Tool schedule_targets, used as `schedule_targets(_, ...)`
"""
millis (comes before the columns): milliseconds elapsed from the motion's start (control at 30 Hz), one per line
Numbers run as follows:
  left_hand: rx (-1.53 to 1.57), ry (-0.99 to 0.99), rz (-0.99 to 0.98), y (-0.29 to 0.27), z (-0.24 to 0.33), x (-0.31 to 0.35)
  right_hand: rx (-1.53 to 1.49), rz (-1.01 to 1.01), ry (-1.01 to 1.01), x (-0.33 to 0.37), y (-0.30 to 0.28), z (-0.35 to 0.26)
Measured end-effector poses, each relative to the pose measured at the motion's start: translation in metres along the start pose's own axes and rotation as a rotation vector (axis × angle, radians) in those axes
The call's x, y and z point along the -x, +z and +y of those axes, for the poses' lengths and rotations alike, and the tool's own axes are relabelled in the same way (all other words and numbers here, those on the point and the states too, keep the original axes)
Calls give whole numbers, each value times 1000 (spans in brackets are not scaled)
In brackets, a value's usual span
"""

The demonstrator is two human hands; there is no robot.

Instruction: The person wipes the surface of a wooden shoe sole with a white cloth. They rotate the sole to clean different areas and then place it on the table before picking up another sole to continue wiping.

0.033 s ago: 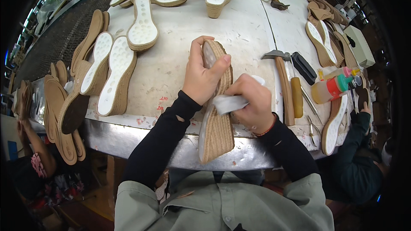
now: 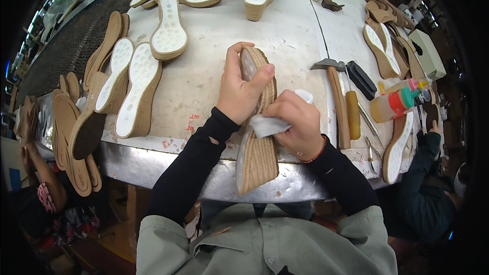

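Note:
A wedge shoe sole [image 2: 258,163] with a woven rope side stands tilted at the table's front edge, its thick heel end toward me. My left hand [image 2: 239,89] grips its upper, thin end, with the thumb across the rope side and the fingers behind. Bunched in my right hand [image 2: 296,121] is a white cloth [image 2: 266,127], pressed against the middle of the rope side. A bit of the cloth sticks out above the right knuckles. The sole's far face is mostly hidden.
Right of my hands lie a hammer [image 2: 338,107], a yellow-handled tool [image 2: 352,114], pincers [image 2: 371,153] and a glue bottle [image 2: 387,108]. Several white-topped wedge soles [image 2: 137,89] lie left and at the back. Other people sit at both sides, one hand [image 2: 434,128] showing at right.
My right hand and the cloth have shifted slightly left along the rope side. My left hand and the sole have not moved.

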State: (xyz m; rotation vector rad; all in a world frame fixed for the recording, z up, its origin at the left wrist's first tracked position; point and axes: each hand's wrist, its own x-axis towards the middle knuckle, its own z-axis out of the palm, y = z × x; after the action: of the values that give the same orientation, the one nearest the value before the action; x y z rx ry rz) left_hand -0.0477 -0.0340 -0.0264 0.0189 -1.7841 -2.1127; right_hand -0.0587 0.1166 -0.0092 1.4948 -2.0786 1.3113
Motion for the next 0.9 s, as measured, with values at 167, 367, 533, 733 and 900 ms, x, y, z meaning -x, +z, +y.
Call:
schedule_targets(167, 4, 12, -2, 0, 2, 1, -36, -2, 33, -3, -11, 8)
schedule_targets(367, -56, 31, 0, -3, -3, -6, -6, -3, 2, -9, -10, 7)
schedule_targets(533, -96, 59, 23, -2, -6, -7, -13, 25, -29, -11, -3, 3)
schedule_targets(733, -35, 26, 18, 1, -1, -4, -26, 15, 16, -7, -9, 6)
schedule_targets(900, -70, 36, 19, -2, -4, -6, -30, 44, -8, -8, -2, 4)
